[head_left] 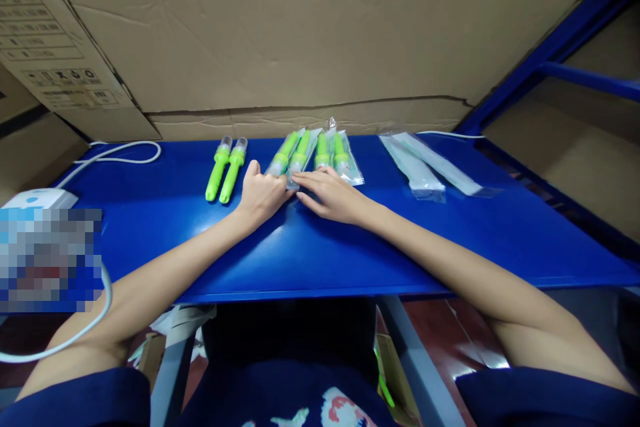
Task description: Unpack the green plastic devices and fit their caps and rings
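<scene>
Both of my hands meet at the near end of a clear plastic packet [295, 155] that holds two green pen-like tubes. My left hand [260, 195] pinches the packet's bottom edge with its fingers curled. My right hand [330, 195] lies beside it, fingertips pressed on the same edge. A second packet with two green tubes [336, 155] lies just right of the first. Two bare green tubes [226, 168] with grey caps lie side by side to the left of my left hand.
All this sits on a blue table [450, 233] backed by cardboard boxes [300, 33]. Flat clear empty-looking packets [425, 163] lie at the right. A white device [40, 199] with a white cable [120, 152] sits at the left edge. A blue rack frame [575, 33] rises at the right.
</scene>
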### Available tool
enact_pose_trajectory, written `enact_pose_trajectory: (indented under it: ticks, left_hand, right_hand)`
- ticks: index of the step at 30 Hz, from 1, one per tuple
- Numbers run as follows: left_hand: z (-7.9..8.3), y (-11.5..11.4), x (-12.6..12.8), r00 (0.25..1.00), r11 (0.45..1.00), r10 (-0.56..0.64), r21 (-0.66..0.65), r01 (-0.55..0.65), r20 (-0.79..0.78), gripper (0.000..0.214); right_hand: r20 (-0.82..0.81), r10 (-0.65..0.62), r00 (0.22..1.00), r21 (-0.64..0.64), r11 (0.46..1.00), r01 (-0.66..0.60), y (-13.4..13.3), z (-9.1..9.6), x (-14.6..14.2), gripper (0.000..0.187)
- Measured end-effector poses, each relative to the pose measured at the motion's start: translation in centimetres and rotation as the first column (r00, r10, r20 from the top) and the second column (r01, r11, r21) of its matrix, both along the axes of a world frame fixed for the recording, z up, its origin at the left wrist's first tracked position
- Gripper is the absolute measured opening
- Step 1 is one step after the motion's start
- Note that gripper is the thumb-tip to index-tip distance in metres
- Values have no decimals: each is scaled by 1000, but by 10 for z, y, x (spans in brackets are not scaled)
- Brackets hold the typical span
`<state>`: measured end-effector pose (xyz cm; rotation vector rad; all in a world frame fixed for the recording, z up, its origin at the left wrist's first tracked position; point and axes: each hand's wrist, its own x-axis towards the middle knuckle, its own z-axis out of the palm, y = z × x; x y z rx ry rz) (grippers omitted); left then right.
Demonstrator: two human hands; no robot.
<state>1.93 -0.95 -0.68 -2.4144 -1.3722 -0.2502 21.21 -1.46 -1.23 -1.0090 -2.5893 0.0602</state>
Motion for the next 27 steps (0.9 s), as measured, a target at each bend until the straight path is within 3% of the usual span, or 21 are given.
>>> enact_pose_trajectory:
  ticks: [7,15,23,27]
  left_hand:
    - [-7,10,-1,1000,999,-24,48,23,20,46]
    - [10,1,-16,981,966,-167,215,143,99,34]
    - [29,7,-24,868,889,-357,411,202,345,33]
    - [42,1,-29,810,904,-369,381,197,457,37]
  right_hand:
    - [-31,19,999,5,1000,-19,-2,0,-1,46]
    - [-89,-38,995,64,997,44,-8,6,-1,56]
    - [-138,-126,982,124,982,144,-5,10,4,62]
    - [-127,-143,981,93,983,155,-1,6,6,66]
